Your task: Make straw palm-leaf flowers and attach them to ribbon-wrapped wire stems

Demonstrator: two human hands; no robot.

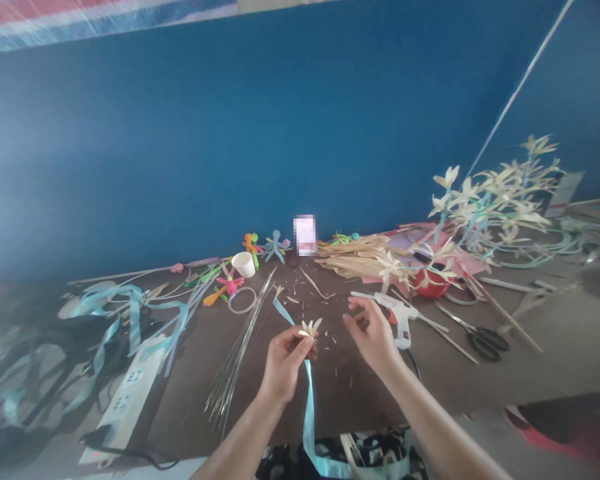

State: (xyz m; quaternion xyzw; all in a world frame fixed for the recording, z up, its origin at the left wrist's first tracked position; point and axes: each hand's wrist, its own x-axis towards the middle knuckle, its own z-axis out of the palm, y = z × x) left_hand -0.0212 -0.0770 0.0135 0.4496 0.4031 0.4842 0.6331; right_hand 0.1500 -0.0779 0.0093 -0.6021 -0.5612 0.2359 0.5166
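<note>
My left hand (289, 360) pinches a small cream flower (311, 328) between thumb and fingers, its petals pointing up. A light blue ribbon (309, 407) hangs below that hand and runs down over the table's front edge. Another stretch of blue ribbon lies just behind the hand, beside a small pale flower piece (279, 292). To the right, my right hand (373, 331) is raised with its fingers loosely bent and apart, nothing seen in them. Beside it lies a white glue gun (403, 323), partly behind the fingers. Small pale scraps are scattered between the hands.
Thin wires (243, 350) lie left of my hands, near a white cup (243, 265) and a power strip (130, 393). Black scissors (485, 341) lie at the right. Dried husk strips (353, 257) and finished cream flowers (500, 193) stand behind, before a blue wall (280, 120).
</note>
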